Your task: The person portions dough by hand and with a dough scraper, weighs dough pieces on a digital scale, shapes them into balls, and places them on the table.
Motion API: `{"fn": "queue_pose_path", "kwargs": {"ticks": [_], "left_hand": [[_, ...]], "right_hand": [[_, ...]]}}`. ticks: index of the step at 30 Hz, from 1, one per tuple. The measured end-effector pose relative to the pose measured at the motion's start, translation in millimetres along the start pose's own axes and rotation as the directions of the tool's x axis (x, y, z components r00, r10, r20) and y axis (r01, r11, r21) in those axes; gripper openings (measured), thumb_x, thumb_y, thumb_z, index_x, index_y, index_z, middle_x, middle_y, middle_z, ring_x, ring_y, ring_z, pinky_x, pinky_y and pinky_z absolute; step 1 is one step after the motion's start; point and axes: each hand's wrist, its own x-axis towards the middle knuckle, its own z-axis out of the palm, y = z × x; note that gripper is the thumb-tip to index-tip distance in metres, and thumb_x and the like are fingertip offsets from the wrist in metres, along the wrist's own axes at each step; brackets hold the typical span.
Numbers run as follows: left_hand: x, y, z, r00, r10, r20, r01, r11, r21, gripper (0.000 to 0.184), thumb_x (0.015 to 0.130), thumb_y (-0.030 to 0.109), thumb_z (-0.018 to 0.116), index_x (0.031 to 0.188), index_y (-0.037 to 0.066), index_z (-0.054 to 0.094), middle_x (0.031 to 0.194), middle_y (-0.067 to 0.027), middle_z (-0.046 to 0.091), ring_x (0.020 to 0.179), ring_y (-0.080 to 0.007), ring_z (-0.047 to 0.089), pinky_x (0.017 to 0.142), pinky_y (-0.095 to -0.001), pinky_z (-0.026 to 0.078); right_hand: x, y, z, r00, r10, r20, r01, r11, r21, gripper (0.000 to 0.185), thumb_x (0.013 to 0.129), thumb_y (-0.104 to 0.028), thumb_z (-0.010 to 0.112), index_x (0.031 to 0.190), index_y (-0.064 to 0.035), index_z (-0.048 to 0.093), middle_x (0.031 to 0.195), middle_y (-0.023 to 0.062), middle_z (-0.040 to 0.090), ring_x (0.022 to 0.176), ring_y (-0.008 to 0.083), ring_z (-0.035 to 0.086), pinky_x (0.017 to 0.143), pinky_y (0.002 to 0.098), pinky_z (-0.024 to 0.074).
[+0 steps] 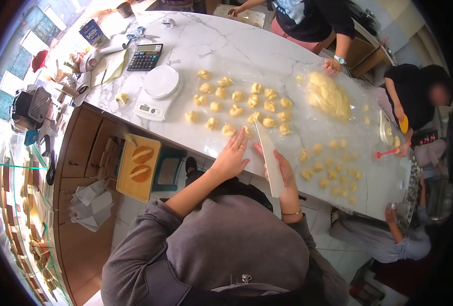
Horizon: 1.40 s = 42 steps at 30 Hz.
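Dough pieces (236,96) — in loose rows on the counter (211,41), beside the scale (152,109). Holding the left hand (231,156) open, fingers straight, just by the nearest row; gripping a white blade (271,160) in the right hand (286,174) — pointed end at one piece.

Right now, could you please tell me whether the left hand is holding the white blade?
No, the white blade is in the right hand, while the left hand is stretched out near the dough pieces.
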Motion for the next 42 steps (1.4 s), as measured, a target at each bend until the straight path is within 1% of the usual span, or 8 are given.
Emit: {"fn": "queue_pose_path", "kwargs": {"ticks": [2, 5, 8, 15, 19, 26, 31, 42], "left_hand": [[-9, 8, -10, 0.999, -0.018, -0.029, 0.018, 1.000, 0.017, 0.066, 0.075, 0.016, 0.064, 0.130, -0.006, 0.035, 0.139, -0.0246, 0.027, 0.129, -0.0373, 0.029, 0.103, -0.0411, 0.032], [-27, 22, -48, 0.918, -0.303, 0.257, 0.357, 0.913, -0.197, 0.050, 0.076, 0.013, 0.062, 0.122, 0.003, 0.048, 0.131, -0.0168, 0.042, 0.119, -0.0358, 0.042, 0.094, -0.0403, 0.041], [-33, 8, -59, 0.964, -0.183, -0.194, 0.161, 0.980, -0.120, 0.038, 0.077, 0.013, 0.060, 0.114, 0.009, 0.056, 0.122, -0.0101, 0.052, 0.110, -0.0326, 0.050, 0.085, -0.0374, 0.047], [-6, -43, -56, 0.990, 0.036, -0.139, 0.008, 0.953, 0.302, 0.037, 0.079, 0.026, 0.063, 0.113, 0.012, 0.059, 0.120, -0.0048, 0.055, 0.123, -0.0242, 0.039, 0.105, -0.0508, 0.022], [-41, -50, -91, 0.997, -0.072, -0.033, 0.075, 0.992, 0.098, 0.022, 0.078, 0.025, 0.065, 0.091, 0.006, 0.065, 0.108, -0.0048, 0.061, 0.109, -0.0234, 0.053, 0.096, -0.0459, 0.037], [-108, -170, -181, 0.448, -0.560, -0.697, 0.496, 0.804, -0.328, 0.033, 0.073, 0.014, 0.068, 0.103, 0.002, 0.059, 0.103, -0.0160, 0.058, 0.096, -0.0318, 0.054, 0.081, -0.0363, 0.045], [-86, -268, -220, 0.461, -0.373, -0.805, 0.693, 0.719, 0.064, 0.063, 0.066, 0.025, 0.075, 0.116, -0.006, 0.052, 0.114, -0.0198, 0.053, 0.105, -0.0341, 0.048, 0.090, -0.0386, 0.039], [-91, -328, -234, 0.659, -0.553, -0.509, 0.506, 0.827, -0.243, 0.035, 0.063, 0.013, 0.073, 0.094, 0.001, 0.063, 0.095, -0.0131, 0.056, 0.086, -0.0289, 0.054, 0.079, -0.0366, 0.045]], "right_hand": [[0, 2, 13, 0.987, -0.014, -0.162, 0.008, 0.999, -0.040, 0.051, 0.095, -0.025, 0.042, 0.137, -0.0009, 0.026, 0.139, 0.0085, 0.036, 0.057, 0.0072, 0.053, 0.046, 0.0176, 0.0451], [8, 5, -13, 0.964, -0.024, -0.263, -0.011, 0.991, -0.132, 0.047, 0.094, -0.027, 0.044, 0.132, -0.0005, 0.034, 0.129, 0.0105, 0.048, 0.062, 0.0091, 0.056, 0.051, 0.0197, 0.0498], [-14, 0, 29, 0.857, 0.023, -0.514, -0.059, 0.997, -0.054, 0.044, 0.094, -0.028, 0.045, 0.129, -0.0027, 0.041, 0.124, 0.0110, 0.051, 0.060, 0.0086, 0.054, 0.051, 0.0195, 0.0486], [27, -27, 9, 0.921, -0.100, 0.378, 0.031, 0.982, 0.186, 0.040, 0.095, -0.025, 0.042, 0.128, -0.0026, 0.043, 0.122, 0.0125, 0.052, 0.065, 0.0118, 0.056, 0.056, 0.0211, 0.0490], [61, -8, 7, 0.954, -0.206, -0.220, 0.108, 0.915, -0.388, 0.042, 0.093, -0.025, 0.046, 0.123, 0.0035, 0.046, 0.114, 0.0131, 0.057, 0.091, 0.0202, 0.059, 0.080, 0.0289, 0.0479], [64, -4, 99, 0.918, -0.371, -0.144, 0.205, 0.751, -0.628, 0.047, 0.078, -0.012, 0.054, 0.121, 0.0048, 0.045, 0.109, 0.0140, 0.056, 0.099, 0.0226, 0.056, 0.086, 0.0303, 0.0448], [147, 32, 226, 0.913, -0.396, 0.096, 0.312, 0.527, -0.791, 0.051, 0.075, -0.009, 0.055, 0.122, 0.0053, 0.041, 0.111, 0.0134, 0.053, 0.098, 0.0196, 0.053, 0.085, 0.0294, 0.0437], [223, 88, 262, 0.950, -0.306, 0.061, 0.234, 0.568, -0.789, 0.049, 0.079, -0.003, 0.055, 0.124, 0.0028, 0.036, 0.114, 0.0129, 0.051, 0.103, 0.0193, 0.052, 0.088, 0.0287, 0.0435]]}}
